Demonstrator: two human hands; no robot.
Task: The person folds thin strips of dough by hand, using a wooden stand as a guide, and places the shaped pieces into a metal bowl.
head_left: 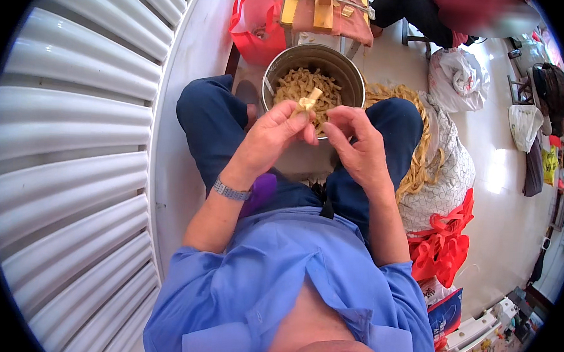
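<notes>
My left hand (277, 123), with a metal watch band at its wrist, is closed in a pinch on a short folded piece of pale yellow strip (310, 100). Just to the right, my right hand (359, 142) has its fingers curled with thumb and forefinger slightly apart, and I see nothing between them. Both hands are over the near rim of a round metal pot (358, 78) that stands between my knees. Inside the pot lies a heap of short tan knotted-looking pieces (303, 84). My hands partly cover the pot's near side.
Long tan strips (417, 170) drape over a white patterned sack (448, 153) at right, beside red bags (444, 248). A red bag (258, 25) and a small stand (322, 15) are beyond the pot. A white ribbed radiator (74, 127) runs along the left. Another person sits far right.
</notes>
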